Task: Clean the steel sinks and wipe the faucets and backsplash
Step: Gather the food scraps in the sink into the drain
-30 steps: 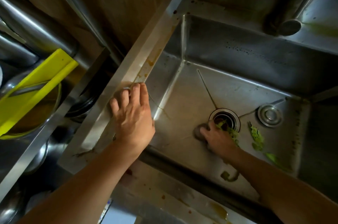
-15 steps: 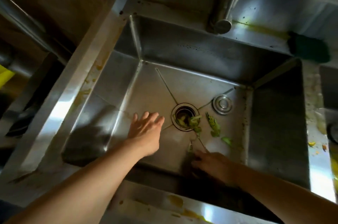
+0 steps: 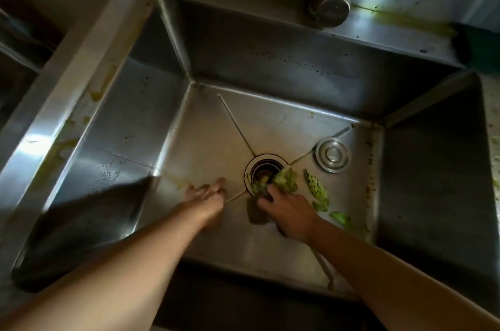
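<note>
Left hand [image 3: 207, 196] flat on sink [image 3: 205, 141] floor, grip released, at 9 o'clock of drain [image 3: 266, 169]. My right hand [image 3: 289, 209] grips vegetable scraps [image 3: 284, 180] at drain's 4 o'clock. Step: clearing debris. Next, I judge: lift scraps out, gather leaf bits [image 3: 319, 191] at 3 o'clock.

Drain [image 3: 266, 169] mid sink [image 3: 243, 57] floor; plug [image 3: 332, 154] right of it, scraps [image 3: 319, 190] between and nearer, faucet [image 3: 334, 6] behind above back wall.
</note>
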Motion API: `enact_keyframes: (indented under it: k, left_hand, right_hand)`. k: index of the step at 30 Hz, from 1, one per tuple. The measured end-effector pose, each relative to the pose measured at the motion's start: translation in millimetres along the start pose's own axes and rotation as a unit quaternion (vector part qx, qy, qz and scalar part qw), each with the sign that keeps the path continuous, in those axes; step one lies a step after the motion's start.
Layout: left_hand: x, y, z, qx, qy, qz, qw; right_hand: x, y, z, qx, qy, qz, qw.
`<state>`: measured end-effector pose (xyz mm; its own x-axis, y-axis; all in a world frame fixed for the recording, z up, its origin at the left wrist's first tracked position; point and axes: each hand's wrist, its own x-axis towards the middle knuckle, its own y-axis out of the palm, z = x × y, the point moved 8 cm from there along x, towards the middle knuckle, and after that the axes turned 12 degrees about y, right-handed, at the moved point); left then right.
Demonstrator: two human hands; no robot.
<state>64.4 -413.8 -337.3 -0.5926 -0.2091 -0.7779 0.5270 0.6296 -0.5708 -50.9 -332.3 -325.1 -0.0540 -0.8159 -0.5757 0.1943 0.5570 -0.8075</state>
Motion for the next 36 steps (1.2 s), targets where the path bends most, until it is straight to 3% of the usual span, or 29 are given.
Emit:
enact_keyframes:
  k: [5, 10, 14, 16, 20, 22, 23, 27, 30, 33, 36]
  left_hand:
    - [-5, 3, 4, -0.006, -0.003, 0.017, 1.0]
    - [-5, -7, 0, 0.006, 0.004, 0.018, 1.0]
    - [-5, -19, -10, 0.014, 0.01, -0.033, 0.999]
    - [0, -20, -16, 0.025, 0.026, -0.032, 0.999]
    - [7, -19, -25, 0.045, 0.032, -0.008, 0.998]
    - [8, -17, -27, 0.075, 0.032, 0.009, 0.997]
    - [8, -16, -28, 0.094, 0.034, 0.013, 0.995]
    - [10, -18, -27, 0.139, 0.041, 0.019, 0.989]
    - [12, -17, -25, 0.139, 0.049, 0.023, 0.989]
    - [13, -15, -23, 0.13, 0.054, 0.031, 0.99]
    - [12, -18, -25, 0.131, 0.058, 0.022, 0.989]
  right_hand:
    - [20, -16, -3, -0.004, 0.087, -0.006, 0.996]
    - [-2, -34, -17, 0.132, 0.159, -0.085, 0.975]
    - [-51, -33, -62, 0.29, 0.322, -0.138, 0.891]
    - [-77, -11, -87, 0.31, 0.425, -0.094, 0.846]
    - [-130, 32, -118, 0.336, 0.628, 0.005, 0.702]
    - [-149, 51, -125, 0.315, 0.673, 0.043, 0.668]
    - [-154, 62, -127, 0.298, 0.68, 0.067, 0.667]
    - [-137, 100, -112, 0.228, 0.614, 0.209, 0.726]
    - [-123, 111, -98, 0.233, 0.614, 0.276, 0.702]
    - [-111, 109, -101, 0.239, 0.629, 0.272, 0.688]
    - [-101, 92, -94, 0.274, 0.64, 0.212, 0.686]
